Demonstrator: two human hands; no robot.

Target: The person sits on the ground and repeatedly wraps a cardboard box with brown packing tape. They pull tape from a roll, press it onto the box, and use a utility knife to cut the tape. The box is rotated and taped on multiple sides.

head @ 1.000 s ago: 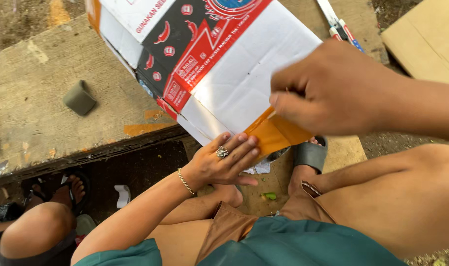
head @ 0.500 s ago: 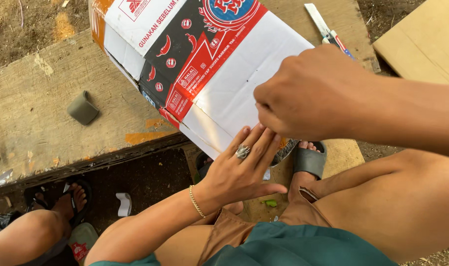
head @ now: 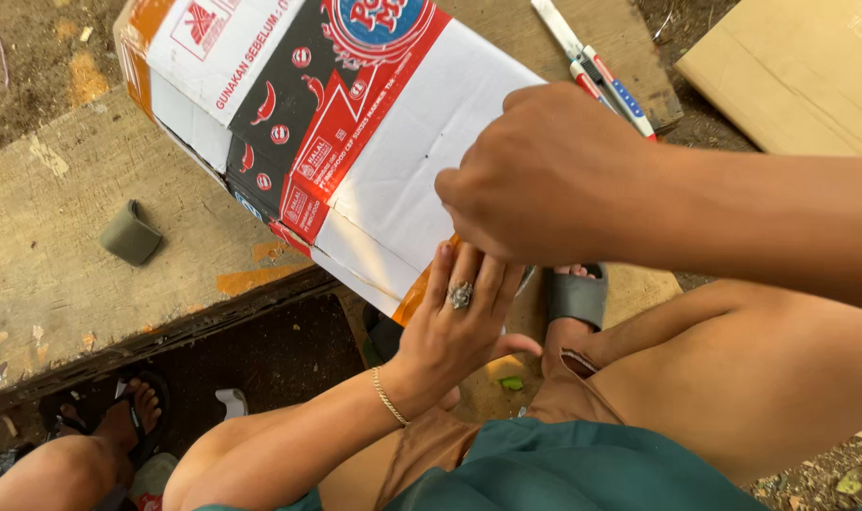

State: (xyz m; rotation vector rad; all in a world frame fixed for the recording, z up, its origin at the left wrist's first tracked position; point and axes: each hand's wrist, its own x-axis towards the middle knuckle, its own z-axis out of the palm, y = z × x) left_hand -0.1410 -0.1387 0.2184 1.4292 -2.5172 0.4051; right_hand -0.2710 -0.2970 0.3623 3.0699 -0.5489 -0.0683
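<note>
Cardboard, a printed red-and-white carton [head: 355, 142] lies on the weathered wooden table [head: 52, 237], left hand [head: 454, 326] flat-fingered against its edge, right hand [head: 544, 175] curled, grip hidden.

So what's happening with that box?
A seated person works with both bare hands on a printed red, white and black cardboard box lying on a worn wooden board. The left hand, wearing a ring, presses up at the box's near edge, while the right hand bears down on top. Utility knives lie beyond.
</note>
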